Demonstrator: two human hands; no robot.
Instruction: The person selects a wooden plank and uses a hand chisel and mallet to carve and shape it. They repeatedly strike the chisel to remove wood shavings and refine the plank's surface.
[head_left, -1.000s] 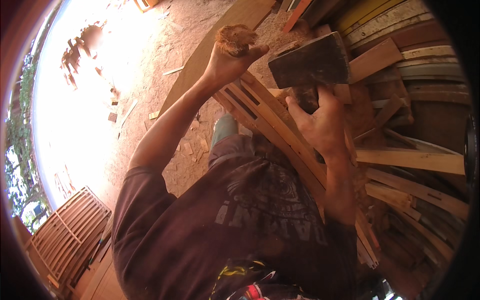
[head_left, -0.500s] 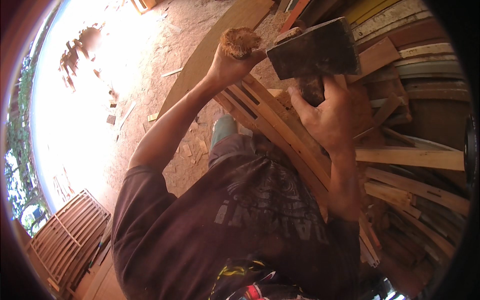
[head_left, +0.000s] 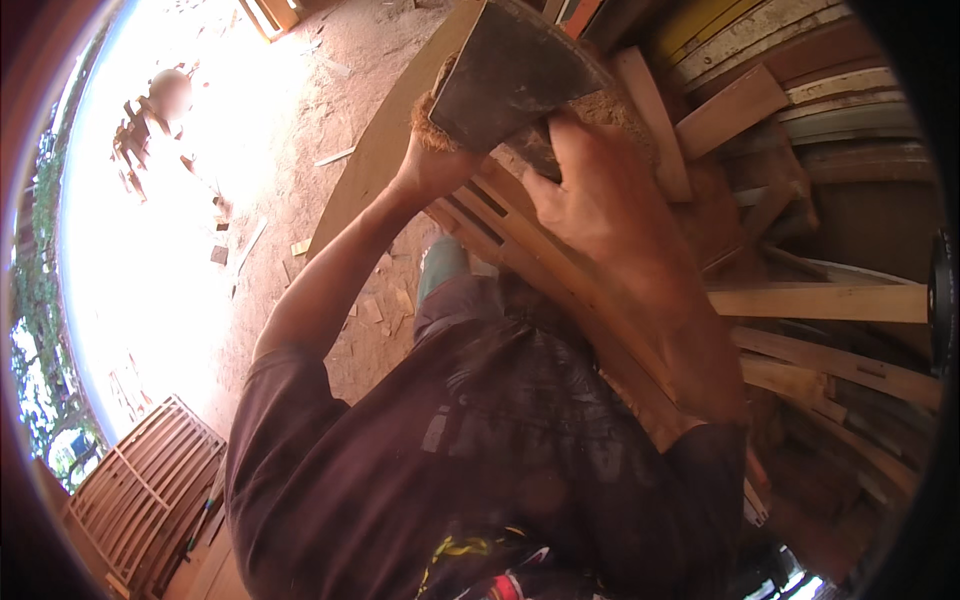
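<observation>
My right hand (head_left: 590,180) is wrapped round the short handle of a mallet (head_left: 515,80) with a big dark block head. The head lies over the frayed, fibrous butt of a wooden-handled chisel (head_left: 430,128), hiding most of it. Whether they touch, I cannot tell. My left hand (head_left: 435,172) is closed round the chisel handle; the blade is out of sight below. Under both hands run long wooden rails (head_left: 565,262) with narrow slots cut in them, slanting down beneath my right forearm.
A large curved board (head_left: 370,165) lies beyond my left forearm. Stacked planks (head_left: 840,120) and loose timber (head_left: 820,302) crowd the right side. Wood offcuts (head_left: 372,305) litter the dirt floor. At lower left stands a slatted wooden panel (head_left: 145,490).
The mallet has swung left from beside the chisel to over its butt, with my right hand and forearm moving along. My left hand keeps its hold, nearly in place.
</observation>
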